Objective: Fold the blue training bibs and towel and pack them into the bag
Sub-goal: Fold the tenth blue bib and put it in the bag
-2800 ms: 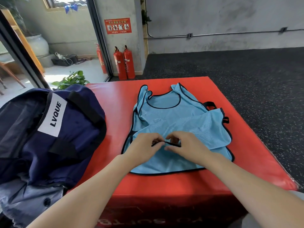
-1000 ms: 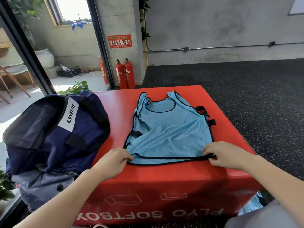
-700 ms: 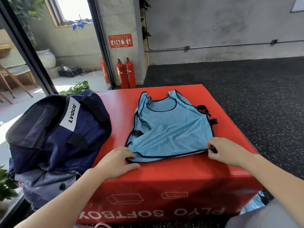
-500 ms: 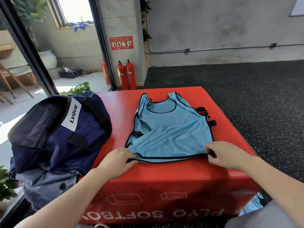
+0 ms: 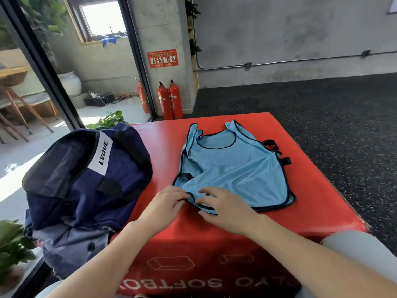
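Hem of light-blue mesh bib (image 5: 234, 168) pinched by left hand (image 5: 165, 206); right hand (image 5: 225, 208) flat, fingers spread. Advice: smooth wrinkles before folding on red padded bench (image 5: 311, 211).

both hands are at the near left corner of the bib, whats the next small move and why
Probably lift that corner and carry it across to the right to fold the bib in half. It lies spread flat on the red box, not yet folded, and both the left hand and the right hand meet at its near left hem. The bag waits to the left.

Bright daylight from the left window (image 5: 103, 20), wide-angle edge bending.
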### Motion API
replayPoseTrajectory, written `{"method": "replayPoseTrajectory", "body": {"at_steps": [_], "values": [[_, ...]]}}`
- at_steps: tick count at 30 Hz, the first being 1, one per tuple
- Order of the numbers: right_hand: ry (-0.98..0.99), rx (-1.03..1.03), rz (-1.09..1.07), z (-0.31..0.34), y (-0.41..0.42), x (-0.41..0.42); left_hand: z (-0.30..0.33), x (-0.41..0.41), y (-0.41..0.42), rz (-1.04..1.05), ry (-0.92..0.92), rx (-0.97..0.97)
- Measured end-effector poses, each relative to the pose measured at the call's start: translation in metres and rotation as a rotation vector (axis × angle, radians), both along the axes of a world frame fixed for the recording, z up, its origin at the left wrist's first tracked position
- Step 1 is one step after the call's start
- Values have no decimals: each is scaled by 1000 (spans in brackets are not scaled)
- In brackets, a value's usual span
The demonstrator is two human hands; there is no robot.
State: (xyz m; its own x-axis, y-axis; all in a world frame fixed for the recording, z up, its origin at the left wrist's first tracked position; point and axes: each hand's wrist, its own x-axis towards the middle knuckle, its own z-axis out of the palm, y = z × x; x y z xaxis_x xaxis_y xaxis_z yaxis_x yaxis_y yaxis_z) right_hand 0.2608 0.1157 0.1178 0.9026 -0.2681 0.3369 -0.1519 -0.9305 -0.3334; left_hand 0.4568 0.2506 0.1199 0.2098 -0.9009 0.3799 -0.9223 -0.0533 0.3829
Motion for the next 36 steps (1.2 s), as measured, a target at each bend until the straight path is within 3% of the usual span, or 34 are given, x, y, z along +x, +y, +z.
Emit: {"method": "replayPoseTrajectory", "body": {"at_steps": [6, 13, 18, 23, 26, 31, 36], "values": [[-134, -108, -66, -11, 10, 30, 6, 4, -4, -13, 16, -29], [-129, -350, -87, -16, 5, 40, 11, 3, -5, -36, -5, -66], [-1, -404, -149, -7, -19, 16, 17, 11, -5, 8, -72, -95], [439, -402, -178, 14, -64, -34, 39, 21, -4, 18, -54, -198], [516, -412, -234, 27, -81, -71, 60, 22, -6, 28, -71, -256], [398, -253, -388, 64, -97, -115, 97, 27, -2, 84, -123, -193], [-29, 46, -481, 129, -98, -131, 165, 25, -5, 227, -30, -231]]}}
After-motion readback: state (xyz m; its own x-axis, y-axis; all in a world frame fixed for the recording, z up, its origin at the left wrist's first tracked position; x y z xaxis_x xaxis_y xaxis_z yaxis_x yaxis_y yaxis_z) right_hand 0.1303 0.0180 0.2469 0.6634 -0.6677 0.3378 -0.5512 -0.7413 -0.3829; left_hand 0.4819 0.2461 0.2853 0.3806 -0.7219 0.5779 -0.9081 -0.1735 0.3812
